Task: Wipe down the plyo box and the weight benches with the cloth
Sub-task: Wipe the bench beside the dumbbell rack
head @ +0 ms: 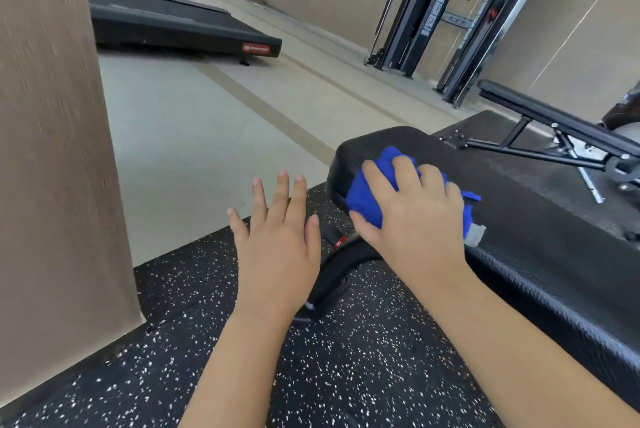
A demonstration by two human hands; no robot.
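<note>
— Where's the cloth (367,192)?
— Bunched under the right hand (412,216); that grip curls over it, pressing it on the weight bench (536,254), at its rounded end.
— And the bench's length?
— It runs back and rightward from the grip, along the right forearm. The left hand (277,237) is spread and holds nothing, over the floor mat (207,306).

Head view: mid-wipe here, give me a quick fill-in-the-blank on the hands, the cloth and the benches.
1. The right hand holds a ____ cloth on the black bench pad.
2. The left hand holds ____, fingers spread over the speckled floor mat.
3. A second bench stands beyond, on the ____ side of the view.
Missing words: blue; nothing; right.
</note>
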